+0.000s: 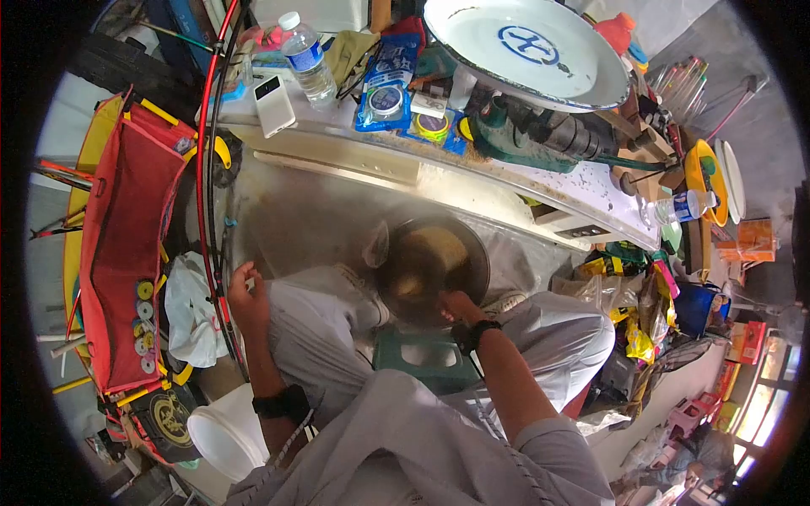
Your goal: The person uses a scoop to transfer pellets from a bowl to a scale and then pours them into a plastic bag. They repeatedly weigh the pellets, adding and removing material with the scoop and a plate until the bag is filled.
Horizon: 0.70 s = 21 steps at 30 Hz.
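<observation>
My left hand (pixel 247 295) is raised over my left knee beside the red and black rods (pixel 211 169). Its fingers are loosely bent and apart, with nothing seen in them. My right hand (pixel 460 309) is at the near right rim of a dark round basin (pixel 481 261) on the floor between my feet. Its fingers are closed, and what they hold, if anything, is hidden. Inside the basin lies a tan, loose material (pixel 434 249), with a lighter patch nearer me. A clear plastic piece (pixel 377 244) is at the basin's left rim.
Ahead is a cluttered counter (pixel 337 135) with a white enamel basin (pixel 540 51), a water bottle (pixel 308 63) and a white phone-like device (pixel 274 106). A green stool (pixel 422 350) is between my legs. At left are a red fabric bag (pixel 126 253) and a white bucket (pixel 224 430).
</observation>
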{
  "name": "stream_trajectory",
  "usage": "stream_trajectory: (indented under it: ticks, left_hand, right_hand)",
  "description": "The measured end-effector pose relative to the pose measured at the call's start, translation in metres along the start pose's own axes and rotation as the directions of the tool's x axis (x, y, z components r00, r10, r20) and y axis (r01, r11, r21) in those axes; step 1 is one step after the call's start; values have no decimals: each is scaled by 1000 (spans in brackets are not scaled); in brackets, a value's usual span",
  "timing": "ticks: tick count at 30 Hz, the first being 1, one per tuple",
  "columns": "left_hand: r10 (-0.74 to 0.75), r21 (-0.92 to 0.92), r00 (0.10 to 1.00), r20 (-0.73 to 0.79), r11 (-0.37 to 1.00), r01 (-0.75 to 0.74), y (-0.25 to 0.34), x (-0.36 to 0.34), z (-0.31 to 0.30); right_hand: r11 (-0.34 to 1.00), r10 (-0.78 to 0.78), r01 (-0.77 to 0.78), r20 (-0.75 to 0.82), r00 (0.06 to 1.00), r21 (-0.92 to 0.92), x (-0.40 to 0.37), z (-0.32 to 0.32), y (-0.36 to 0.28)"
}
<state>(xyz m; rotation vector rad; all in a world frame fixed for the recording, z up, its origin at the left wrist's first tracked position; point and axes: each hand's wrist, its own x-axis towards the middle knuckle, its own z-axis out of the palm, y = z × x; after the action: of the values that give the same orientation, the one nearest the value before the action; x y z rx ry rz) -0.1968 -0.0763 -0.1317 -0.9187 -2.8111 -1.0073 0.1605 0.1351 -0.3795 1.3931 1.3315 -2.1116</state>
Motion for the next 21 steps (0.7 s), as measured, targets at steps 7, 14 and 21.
stream_trajectory:
  ticks: [7, 14, 21]
  left_hand:
    - [93, -61, 995, -31, 994, -95, 2, -2, 0]
    - [50, 23, 998, -24, 998, -50, 19, -2, 11]
    - [56, 83, 997, 56, 995, -60, 30, -3, 24]
  right_hand:
    - [980, -193, 195, -50, 980, 34, -61, 3, -19]
    - [878, -232, 249, -93, 968, 408, -150, 13, -90]
    - [845, -336, 369, -152, 929, 386, -357, 7, -153]
